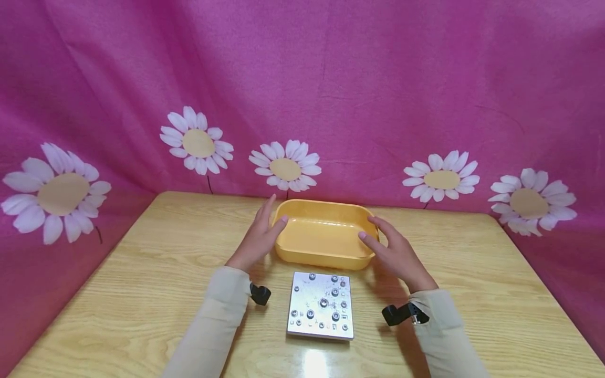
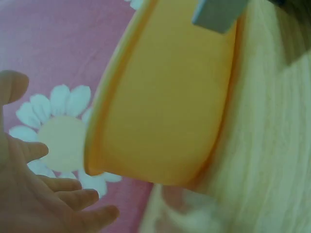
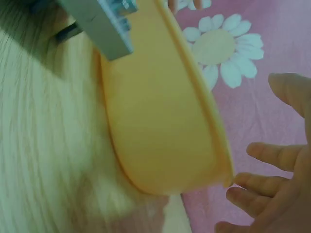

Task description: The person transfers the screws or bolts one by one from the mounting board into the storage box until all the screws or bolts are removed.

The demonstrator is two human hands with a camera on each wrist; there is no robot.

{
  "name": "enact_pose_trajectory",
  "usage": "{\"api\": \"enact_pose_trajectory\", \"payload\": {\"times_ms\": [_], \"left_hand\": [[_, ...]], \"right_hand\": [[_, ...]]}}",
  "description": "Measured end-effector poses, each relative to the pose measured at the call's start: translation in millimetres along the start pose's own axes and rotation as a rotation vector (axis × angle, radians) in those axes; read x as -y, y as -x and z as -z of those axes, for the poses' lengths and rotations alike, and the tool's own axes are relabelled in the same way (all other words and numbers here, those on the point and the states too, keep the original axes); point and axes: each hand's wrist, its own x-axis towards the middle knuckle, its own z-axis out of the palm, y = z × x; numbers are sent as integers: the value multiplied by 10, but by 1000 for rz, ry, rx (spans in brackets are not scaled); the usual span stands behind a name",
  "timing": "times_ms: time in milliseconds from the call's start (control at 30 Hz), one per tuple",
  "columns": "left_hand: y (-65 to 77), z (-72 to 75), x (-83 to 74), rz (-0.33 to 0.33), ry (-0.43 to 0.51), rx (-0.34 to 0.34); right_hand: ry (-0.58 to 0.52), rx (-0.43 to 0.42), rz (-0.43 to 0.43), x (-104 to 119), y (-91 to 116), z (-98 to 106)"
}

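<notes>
Yellow tray [image 1: 321, 258] is sitting right between my hands, nothing in it that I can see. Left hand [image 1: 257, 239] is wide, fingers spread just beside one end; right hand [image 1: 399, 254] is wide too at the other end, one fingertip so near the rim I can't tell if it's touching. Metal plate with bolts [image 1: 309, 291] lies between my wrists, closer to me. Guessing this is the tray-handling step, lifting or setting down, no idea which. Getting a grip would call for closing both hands inward.
</notes>
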Motion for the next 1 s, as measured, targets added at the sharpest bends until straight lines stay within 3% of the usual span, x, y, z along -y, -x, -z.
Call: {"api": "enact_pose_trajectory", "payload": {"times_ms": [167, 300, 567, 800, 1000], "left_hand": [[-29, -11, 102, 76, 99, 16], [-52, -19, 182, 93, 190, 27], [-106, -83, 346, 110, 393, 36], [-104, -131, 430, 139, 482, 7], [-105, -173, 488, 125, 561, -29]], "right_hand": [[-15, -5, -4, -92, -30, -23], [-62, -15, 20, -147, -50, -50], [-234, -105, 8, -296, -98, -106], [-506, -172, -78, -423, -134, -218], [-562, -248, -2, -516, -137, -281]]}}
